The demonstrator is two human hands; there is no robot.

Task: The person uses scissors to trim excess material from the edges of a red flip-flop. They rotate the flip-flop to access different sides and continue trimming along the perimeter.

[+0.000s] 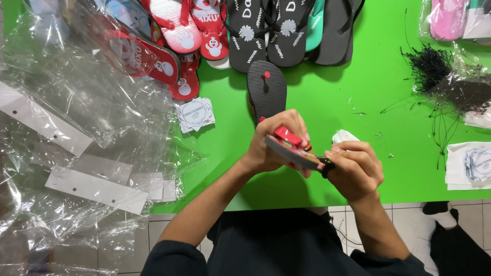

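While the left hand [273, 145] grips a red-strapped flip-flop [292, 148] above the green table [358, 102], the right hand [355, 168] pinches what may be a small dark tool at its heel. Behind lies a black flip-flop [267, 89]; clear bags [76, 117] pile leftward.

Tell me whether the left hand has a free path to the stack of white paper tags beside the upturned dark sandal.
Probably yes. The left hand grips a red-strapped sandal, but only bare green table lies between it and the white tags. It would need to let go first.
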